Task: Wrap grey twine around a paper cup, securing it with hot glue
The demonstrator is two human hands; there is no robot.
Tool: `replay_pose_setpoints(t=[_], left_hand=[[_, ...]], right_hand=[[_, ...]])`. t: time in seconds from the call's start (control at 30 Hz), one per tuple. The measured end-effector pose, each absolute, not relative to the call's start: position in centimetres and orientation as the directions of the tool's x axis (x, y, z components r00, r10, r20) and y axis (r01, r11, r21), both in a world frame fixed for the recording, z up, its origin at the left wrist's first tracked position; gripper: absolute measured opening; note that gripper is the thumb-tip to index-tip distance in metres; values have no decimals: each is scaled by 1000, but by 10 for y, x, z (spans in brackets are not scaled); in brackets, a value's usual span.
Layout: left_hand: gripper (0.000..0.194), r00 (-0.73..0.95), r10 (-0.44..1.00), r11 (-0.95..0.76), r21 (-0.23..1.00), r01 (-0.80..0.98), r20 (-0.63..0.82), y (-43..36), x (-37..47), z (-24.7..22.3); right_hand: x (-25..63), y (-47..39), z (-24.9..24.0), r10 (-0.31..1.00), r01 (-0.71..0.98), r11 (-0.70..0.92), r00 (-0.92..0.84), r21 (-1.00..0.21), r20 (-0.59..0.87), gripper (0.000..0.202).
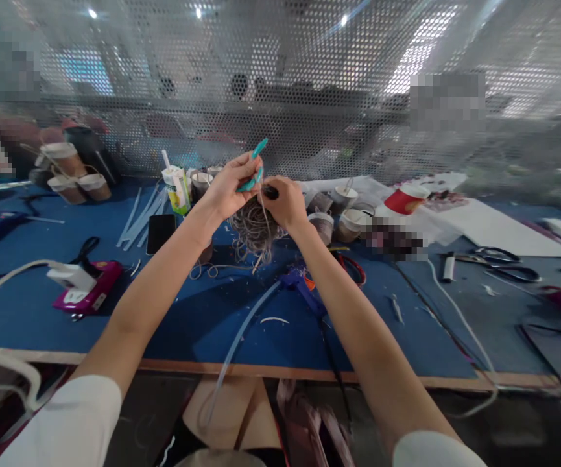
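Observation:
My left hand (pixel 239 186) is raised above the middle of the table, its fingers closed around a small teal tool (pixel 259 148) that looks like thread snips. Close beside it, my right hand (pixel 288 202) pinches a thin strand and something dark at the top of a tangled ball of grey-brown string (pixel 255 228). Loose loops of the string hang down onto the blue table. Just below lies a blue glue gun (pixel 304 290), a long clear glue stick (pixel 244 327) curving out of it toward the table's front edge.
Left are a phone (pixel 160 234), glue sticks (pixel 139 217), a drink carton (pixel 177 189) and a magenta power strip (pixel 90 290). Several pots (pixel 322 226) stand behind my right hand. Black scissors (pixel 499 263) lie right. A perforated screen (pixel 280 84) rises behind.

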State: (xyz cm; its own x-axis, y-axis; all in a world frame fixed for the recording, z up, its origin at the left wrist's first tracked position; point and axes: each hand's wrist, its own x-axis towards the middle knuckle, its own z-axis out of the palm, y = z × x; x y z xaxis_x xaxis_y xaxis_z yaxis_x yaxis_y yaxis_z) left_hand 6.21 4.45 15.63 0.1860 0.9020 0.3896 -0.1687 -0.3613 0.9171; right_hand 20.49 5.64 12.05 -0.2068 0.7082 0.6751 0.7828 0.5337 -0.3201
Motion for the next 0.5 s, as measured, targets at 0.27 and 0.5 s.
replay_pose_setpoints(t=[0.27,0.5], left_hand=[[41,149,820,-556,831,-17,552,16,64,172],[39,118,829,-548,836,-24,547,-12,70,181]], right_hand=[[199,46,124,652,853,482,-195,-201,732,11],[197,52,129,686,838,472,-153,-275,711,9]])
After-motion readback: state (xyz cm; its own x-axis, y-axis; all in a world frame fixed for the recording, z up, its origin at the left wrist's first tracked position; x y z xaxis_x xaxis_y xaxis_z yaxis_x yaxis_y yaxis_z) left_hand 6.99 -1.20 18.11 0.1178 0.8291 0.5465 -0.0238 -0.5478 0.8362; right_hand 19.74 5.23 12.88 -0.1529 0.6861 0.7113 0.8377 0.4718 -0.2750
